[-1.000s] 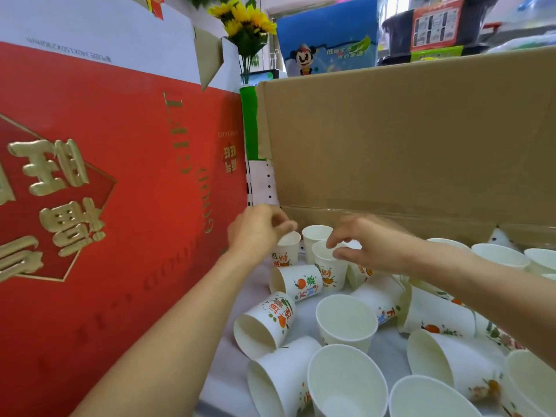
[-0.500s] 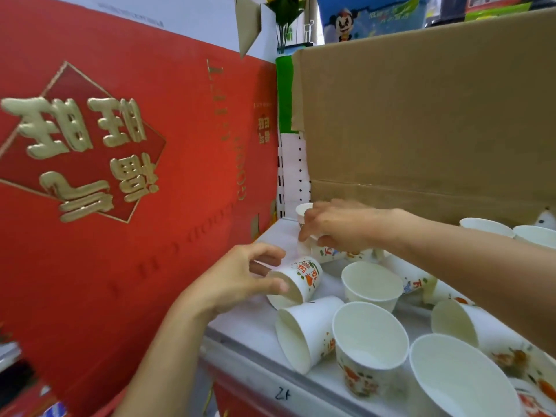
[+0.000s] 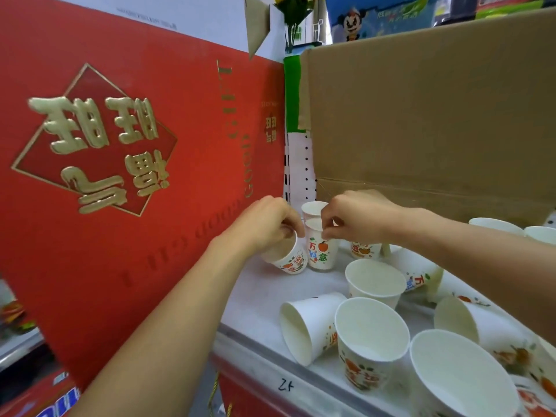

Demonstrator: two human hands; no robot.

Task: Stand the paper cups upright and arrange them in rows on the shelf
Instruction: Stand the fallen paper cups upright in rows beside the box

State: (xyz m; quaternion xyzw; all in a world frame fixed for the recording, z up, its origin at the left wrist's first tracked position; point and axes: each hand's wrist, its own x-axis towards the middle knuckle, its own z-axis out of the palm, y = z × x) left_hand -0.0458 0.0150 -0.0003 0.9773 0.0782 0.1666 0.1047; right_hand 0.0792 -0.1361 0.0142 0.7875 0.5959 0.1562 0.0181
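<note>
Cups, back left corner of shelf [image 3: 261, 299]: a row is being started. Left hand [image 3: 264, 227] grips the tilted cup [image 3: 290, 260] from above, fingers curled over its rim. The cup leans with its mouth toward the red box [image 3: 135, 176] and its base toward the upright cup [image 3: 322, 252]; whether the two touch, cannot tell. Right hand [image 3: 364, 216] pinches the rim of the upright cup between thumb and forefinger. Rear cup [image 3: 311, 207] stands just behind it, near the cardboard wall [image 3: 421, 115]. Judgement on the step: set the tilted cup's base flat on the shelf just beside the upright cup, lifting rather than dragging. Hold lightly by the rim, since thin paper walls would likely dent under a hard squeeze. The right hand's pinch should steady the neighbour against a knock. Keep rims side by side, parallel to the back edge. Appearance: white tapered paper, plain white inside, outer wall printed with orange fruit, green leaves and coloured characters. Near the front edge a lying cup [image 3: 307, 326] rests on its side, mouth to the left, against a front cup [image 3: 371, 341] that stands upright. More cups lie scattered to the right.
</note>
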